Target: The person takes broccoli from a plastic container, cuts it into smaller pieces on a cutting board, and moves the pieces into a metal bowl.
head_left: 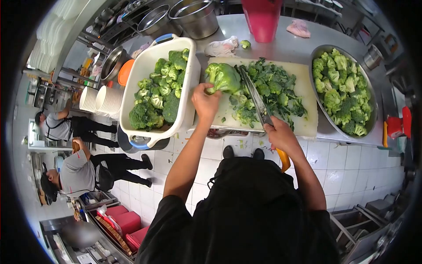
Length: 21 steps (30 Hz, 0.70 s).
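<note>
My left hand (205,104) is closed around the stem of a broccoli head (223,77), above the left part of a white cutting board (301,75). In my right hand (279,133) is a large knife (257,97) with a yellow handle, its dark, wet-looking blade pointing away from me and up to the broccoli. Cut broccoli leaves and bits (272,88) cover the middle of the board. Left of my left hand stands a white tub (190,83) with broccoli heads in it. Broccoli florets fill an oval metal bowl (374,99) on the right.
Behind the board are a crumpled cloth (222,46), a small broccoli piece (245,44), a red container (262,22) and a pinkish cloth (299,28). Metal pots (193,20) stand at the back left. Two people (79,171) are on the left side. Scraps lie on the tiled floor (211,152).
</note>
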Each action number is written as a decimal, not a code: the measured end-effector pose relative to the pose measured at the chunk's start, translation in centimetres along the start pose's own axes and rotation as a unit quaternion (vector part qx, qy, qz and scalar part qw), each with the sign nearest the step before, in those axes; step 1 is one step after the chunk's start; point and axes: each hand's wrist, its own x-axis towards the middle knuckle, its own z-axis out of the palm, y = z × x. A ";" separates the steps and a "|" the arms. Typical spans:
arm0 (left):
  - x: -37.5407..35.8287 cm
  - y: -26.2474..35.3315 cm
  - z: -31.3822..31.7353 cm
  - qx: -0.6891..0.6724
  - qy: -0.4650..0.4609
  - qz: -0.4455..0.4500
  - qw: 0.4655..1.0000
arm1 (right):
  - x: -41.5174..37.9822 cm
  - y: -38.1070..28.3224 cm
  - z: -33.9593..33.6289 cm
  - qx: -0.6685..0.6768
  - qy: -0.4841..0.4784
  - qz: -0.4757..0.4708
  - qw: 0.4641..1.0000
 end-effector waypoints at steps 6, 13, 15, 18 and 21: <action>0.3 3.5 -3.6 0.142 -0.089 0.291 0.942 | -0.3 -0.2 0.5 -0.086 0.117 -0.101 0.984; 3.3 2.8 -5.4 0.173 -0.211 0.399 0.876 | 1.3 -3.7 3.1 -0.089 0.137 -0.186 0.969; 2.8 2.8 -5.7 0.178 -0.209 0.401 0.874 | 3.0 -4.4 4.1 -0.088 0.151 -0.211 0.962; 2.0 4.7 -5.7 0.141 -0.160 0.405 0.889 | 4.9 -4.8 5.5 -0.114 0.162 -0.213 0.957; 1.5 4.3 -5.2 0.121 -0.103 0.330 0.931 | 4.8 -5.3 6.1 -0.121 0.153 -0.179 0.964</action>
